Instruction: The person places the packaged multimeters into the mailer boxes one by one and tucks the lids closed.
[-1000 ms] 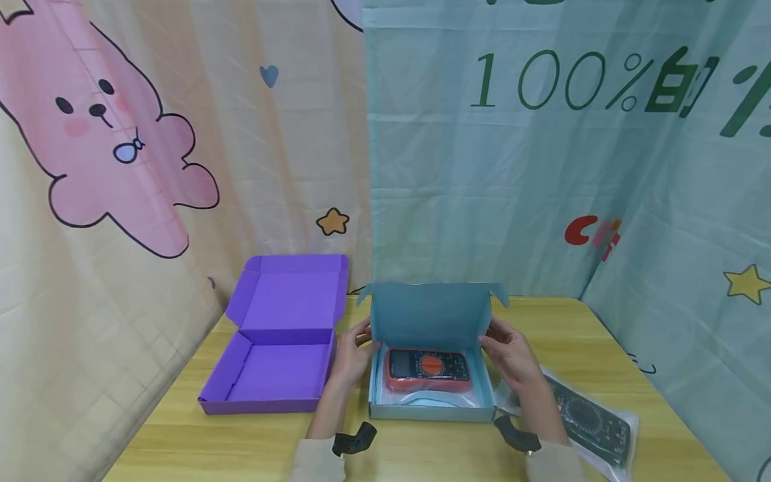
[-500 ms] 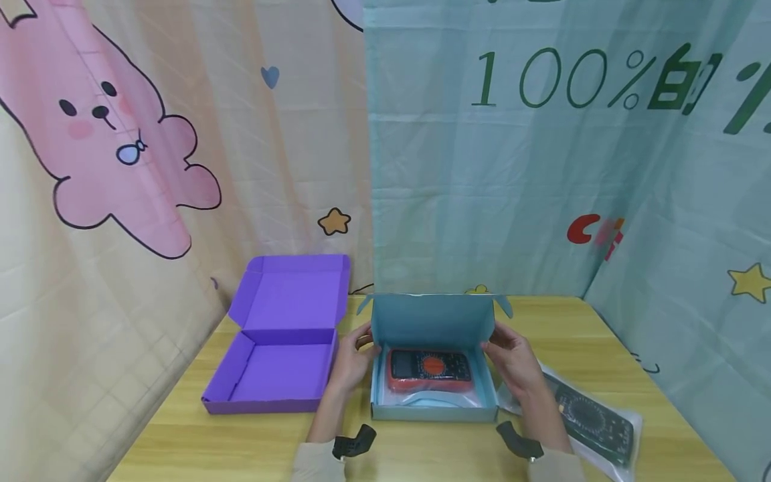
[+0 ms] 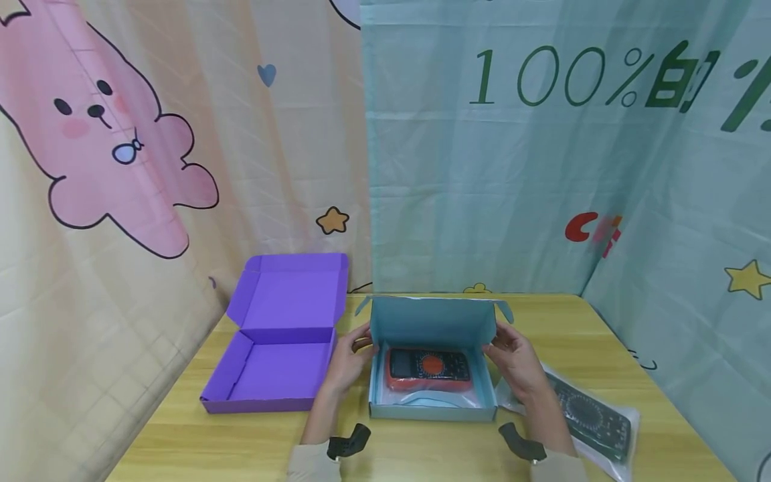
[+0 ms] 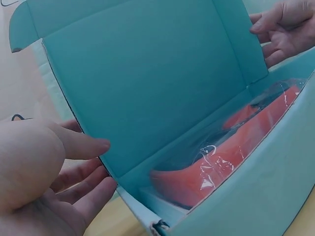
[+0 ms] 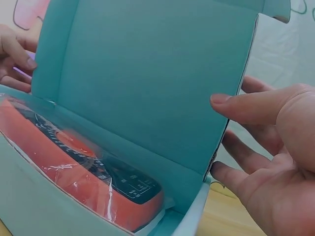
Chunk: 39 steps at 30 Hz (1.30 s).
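Note:
A teal cardboard box (image 3: 430,414) stands on the table with its lid (image 3: 431,320) raised and leaning forward a little. Inside lies a red-and-black multimeter (image 3: 427,369) in clear plastic wrap, dial facing up. My left hand (image 3: 349,361) pinches the lid's left edge. In the left wrist view its thumb (image 4: 91,146) lies on the inner face, with fingers behind the edge. At the opposite edge my right hand (image 3: 515,358) pinches the lid the same way, its thumb (image 5: 241,104) on the inner face in the right wrist view.
To the left an open purple box (image 3: 283,375) stands with its lid up. A dark multimeter (image 3: 593,422) in a clear bag lies on the table (image 3: 421,458) to the right, partly behind the right forearm. Printed curtains (image 3: 458,174) hang behind the table.
The teal lid has tipped forward, its top edge now lower in the head view. Both hands have followed it slightly. The multimeters and the purple box stay put.

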Each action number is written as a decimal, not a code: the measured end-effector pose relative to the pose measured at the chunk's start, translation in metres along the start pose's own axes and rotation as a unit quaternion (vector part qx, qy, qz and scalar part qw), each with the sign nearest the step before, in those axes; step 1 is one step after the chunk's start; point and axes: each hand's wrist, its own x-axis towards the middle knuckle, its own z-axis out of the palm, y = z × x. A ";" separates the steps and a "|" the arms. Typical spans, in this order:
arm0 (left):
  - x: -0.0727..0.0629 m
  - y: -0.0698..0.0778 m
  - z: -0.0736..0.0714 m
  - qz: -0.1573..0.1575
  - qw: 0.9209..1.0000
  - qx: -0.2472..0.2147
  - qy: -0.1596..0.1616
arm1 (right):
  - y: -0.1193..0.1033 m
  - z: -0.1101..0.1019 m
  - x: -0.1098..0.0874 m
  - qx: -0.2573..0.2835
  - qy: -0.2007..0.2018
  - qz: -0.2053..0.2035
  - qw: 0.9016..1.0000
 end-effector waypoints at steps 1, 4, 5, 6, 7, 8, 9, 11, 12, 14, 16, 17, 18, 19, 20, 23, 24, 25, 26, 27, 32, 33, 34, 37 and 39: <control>0.000 0.000 0.000 0.002 1.000 -0.002 0.000 | 0.000 0.000 0.000 -0.005 -0.001 0.000 1.000; 0.000 -0.001 0.001 0.004 1.000 0.001 -0.001 | 0.000 0.002 0.000 -0.016 0.000 -0.001 1.000; 0.000 -0.001 0.001 0.006 1.000 0.001 -0.002 | 0.000 0.002 0.000 -0.022 0.001 0.001 1.000; 0.000 -0.001 0.001 0.007 1.000 0.002 -0.003 | 0.000 0.002 0.000 -0.030 0.002 0.002 1.000; 0.000 -0.001 0.001 0.007 1.000 0.003 -0.004 | 0.000 0.002 0.000 -0.036 0.002 0.003 0.999; 0.000 -0.001 0.002 0.006 1.000 0.005 -0.004 | -0.001 0.002 0.000 -0.049 0.003 0.006 0.999; 0.000 -0.001 0.002 0.008 1.000 0.005 -0.004 | -0.001 0.001 -0.001 -0.062 0.002 0.008 0.998; 0.000 -0.002 0.001 0.011 1.000 0.006 -0.007 | -0.003 0.000 -0.002 -0.090 0.001 0.015 0.996; 0.000 -0.002 0.001 0.012 1.000 0.006 -0.008 | -0.004 -0.001 -0.003 -0.103 -0.001 0.016 0.995; -0.001 -0.002 0.000 0.013 1.000 0.006 -0.012 | -0.005 -0.002 -0.004 -0.129 -0.004 0.023 0.991; -0.002 -0.003 -0.002 0.013 1.000 0.001 -0.019 | -0.006 -0.003 -0.006 -0.138 -0.006 0.030 0.990; -0.002 -0.004 -0.003 0.013 1.000 -0.002 -0.023 | -0.006 -0.004 -0.006 -0.141 -0.007 0.033 0.989; -0.002 -0.004 -0.005 0.010 1.000 -0.007 -0.028 | -0.006 -0.005 -0.007 -0.141 -0.009 0.035 0.989; -0.003 -0.004 -0.006 0.008 0.999 -0.010 -0.035 | -0.007 -0.006 -0.008 -0.138 -0.011 0.038 0.990; -0.004 -0.003 -0.008 0.006 0.999 -0.013 -0.042 | -0.007 -0.007 -0.009 -0.136 -0.011 0.041 0.990; -0.006 0.000 -0.014 0.000 0.998 -0.018 -0.061 | -0.010 -0.011 -0.012 -0.135 -0.016 0.045 0.990; -0.007 0.002 -0.016 -0.003 0.998 -0.019 -0.065 | -0.012 -0.013 -0.013 -0.133 -0.018 0.047 0.990; -0.008 0.004 -0.018 -0.004 0.997 -0.021 -0.069 | -0.014 -0.013 -0.015 -0.130 -0.019 0.049 0.990; -0.009 0.006 -0.020 -0.005 0.997 -0.025 -0.073 | -0.016 -0.014 -0.015 -0.126 -0.021 0.051 0.990; -0.009 0.008 -0.022 -0.008 0.996 -0.032 -0.077 | -0.019 -0.014 -0.016 -0.119 -0.025 0.051 0.991; -0.010 0.021 -0.029 -0.029 0.992 -0.083 -0.087 | -0.034 -0.015 -0.016 -0.054 -0.041 0.053 0.996; -0.010 0.024 -0.030 -0.036 0.991 -0.095 -0.086 | -0.038 -0.015 -0.016 -0.033 -0.050 0.047 0.997; -0.010 0.027 -0.031 -0.040 0.990 -0.107 -0.083 | -0.041 -0.016 -0.016 -0.007 -0.064 0.041 0.997; -0.011 0.037 -0.033 -0.042 0.986 -0.137 -0.084 | -0.052 -0.019 -0.016 0.066 -0.120 0.013 0.990; -0.012 0.043 -0.034 -0.043 0.985 -0.143 -0.086 | -0.059 -0.020 -0.018 0.081 -0.158 -0.005 0.984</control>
